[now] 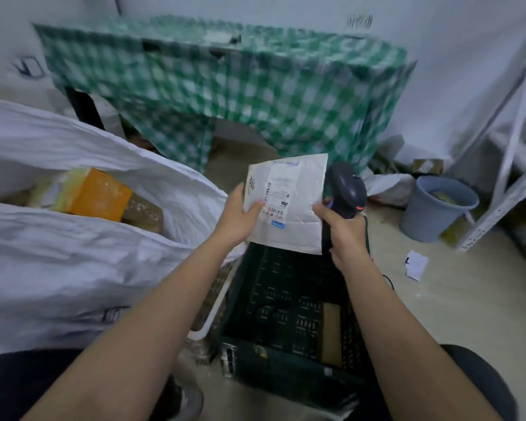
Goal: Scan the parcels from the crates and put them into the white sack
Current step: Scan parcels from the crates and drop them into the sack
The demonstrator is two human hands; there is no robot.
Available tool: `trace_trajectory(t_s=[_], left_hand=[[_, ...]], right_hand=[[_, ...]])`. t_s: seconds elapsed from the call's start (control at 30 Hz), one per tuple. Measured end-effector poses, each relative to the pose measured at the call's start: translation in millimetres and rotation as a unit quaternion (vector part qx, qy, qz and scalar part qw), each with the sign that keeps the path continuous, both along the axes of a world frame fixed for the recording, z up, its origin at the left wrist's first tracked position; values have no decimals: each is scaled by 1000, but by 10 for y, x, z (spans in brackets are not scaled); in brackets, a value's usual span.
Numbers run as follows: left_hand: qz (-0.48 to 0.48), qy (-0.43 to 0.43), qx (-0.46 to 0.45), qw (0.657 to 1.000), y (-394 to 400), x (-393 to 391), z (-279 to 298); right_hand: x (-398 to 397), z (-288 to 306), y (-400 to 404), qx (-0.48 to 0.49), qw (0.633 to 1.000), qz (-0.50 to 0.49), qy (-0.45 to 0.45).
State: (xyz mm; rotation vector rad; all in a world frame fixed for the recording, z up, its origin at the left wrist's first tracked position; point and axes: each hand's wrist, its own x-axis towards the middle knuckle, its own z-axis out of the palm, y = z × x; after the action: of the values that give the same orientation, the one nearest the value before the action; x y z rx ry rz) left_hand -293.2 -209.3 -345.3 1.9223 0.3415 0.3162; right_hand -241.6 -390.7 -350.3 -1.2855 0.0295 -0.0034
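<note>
Here both forearms reach forward from the bottom of the view, bare and nearly parallel, meeting over a dark green crate (289, 314). The left hand (237, 215) is turned palm inward, its thumb laid across the face of a white padded mailer (289, 208) and its fingers hidden behind the left edge, so it pinches the parcel there. The right hand (343, 229) is wrapped around the grip of a black handheld scanner (345, 189), whose head rises just above the fist; the thumb (319, 211) of that same hand also presses on the mailer's right edge. The mailer thus hangs between the two hands, held up almost flat toward the camera, its printed label and barcodes facing the viewer, its lower edge above the far rim of the crate. The scanner sits just beside the mailer's right side, touching or nearly touching it; I cannot tell which.

Inside the crate, a brown cardboard parcel (331, 332) lies against the right wall. To the left, the white sack (73, 253) gapes open, with an orange box (101, 196) and other packages inside. Beyond stands a table under a green checked cloth (225, 86), and to the right a grey bucket (438, 208) sits on the floor beside a white metal shelf (504, 177). A scrap of white paper (416, 265) lies on the floor near the bucket.
</note>
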Motion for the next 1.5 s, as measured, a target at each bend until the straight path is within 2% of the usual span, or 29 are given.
trace_trajectory(t_s=[0.13, 0.23, 0.33, 0.4, 0.53, 0.6, 0.7, 0.8, 0.9, 1.0, 1.03, 1.1, 1.2, 1.3, 1.4, 1.5], left_hand=[[77, 45, -55, 994, 338, -121, 255], [81, 74, -96, 989, 582, -256, 283], [134, 48, -108, 984, 745, -392, 297], [192, -2, -98, 976, 877, -460, 329], [223, -94, -27, 970, 1086, -612, 580], [201, -119, 40, 972, 1141, -687, 747], [127, -110, 157, 973, 1191, -796, 979], [84, -82, 256, 960, 1254, -898, 1173], [95, -50, 297, 949, 1371, -968, 1317], [196, -94, 362, 907, 1547, -1004, 1359], [240, -112, 324, 908, 1586, -1032, 1342], [282, -119, 169, 937, 1617, -1102, 1258], [242, -88, -12, 966, 1633, -1172, 1037], [232, -46, -20, 971, 1636, -1188, 856], [255, -71, -9, 964, 1648, -1149, 814], [274, -112, 15, 955, 1719, -1103, 946]], right_hand=[[-180, 301, 119, 58, 997, 54, -17], [-269, 441, 235, 80, 993, 90, -19], [-299, 541, 360, 54, 994, 90, -14], [-262, 562, 442, -9, 998, 49, -25], [-212, 598, 594, -200, 976, -28, -80], [-254, 696, 690, -232, 967, -29, -106], [-327, 885, 919, -163, 977, 37, -132], [-329, 1009, 1174, -132, 973, 100, -160], [-320, 1057, 1381, -136, 969, 133, -157], [-317, 1054, 1578, -97, 982, 115, -112], [-312, 1054, 1637, -78, 987, 107, -89], [-293, 1077, 1742, -44, 993, 95, -50], [-275, 1125, 1845, -28, 995, 93, -20], [-282, 1186, 1918, -2, 996, 92, -8], [-236, 1213, 1965, 4, 998, 67, -8], [-168, 1199, 1934, -109, 991, 49, -55]])
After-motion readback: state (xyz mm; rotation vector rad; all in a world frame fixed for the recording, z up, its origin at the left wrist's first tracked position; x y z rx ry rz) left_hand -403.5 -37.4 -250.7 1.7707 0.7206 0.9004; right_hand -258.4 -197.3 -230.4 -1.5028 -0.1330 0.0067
